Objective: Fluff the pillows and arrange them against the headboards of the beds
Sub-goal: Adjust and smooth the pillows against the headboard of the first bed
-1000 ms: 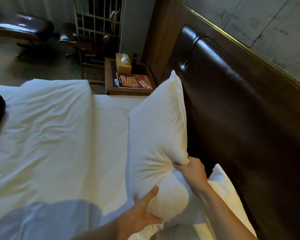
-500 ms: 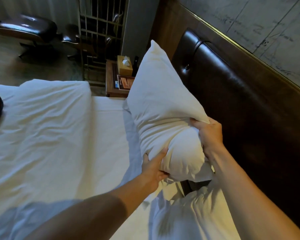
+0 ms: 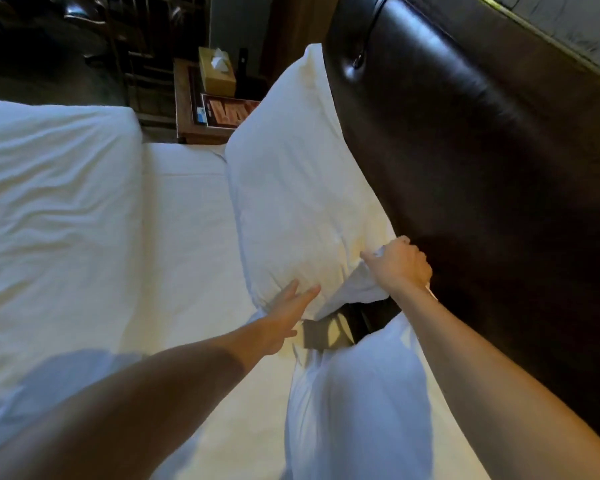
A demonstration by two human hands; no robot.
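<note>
A white pillow (image 3: 298,188) leans lengthwise against the dark leather headboard (image 3: 482,168) on the white bed (image 3: 184,237). My right hand (image 3: 400,266) is closed on the pillow's near corner, right beside the headboard. My left hand (image 3: 286,318) rests flat with its fingers spread on the pillow's near lower edge. A second white pillow (image 3: 357,410) lies closer to me along the headboard, partly under my right forearm. A dark gap shows between the two pillows.
A rumpled white duvet (image 3: 56,209) covers the left part of the bed. Beyond the bed stands a wooden nightstand (image 3: 184,112) with a tissue box (image 3: 217,71) and a printed card (image 3: 227,110). Dark chairs and a metal grille fill the far left.
The pillow, lifted and squeezed between both hands half a second ago, has come down against the headboard. My left hand has let go and lies flat on it; my right hand still grips the corner.
</note>
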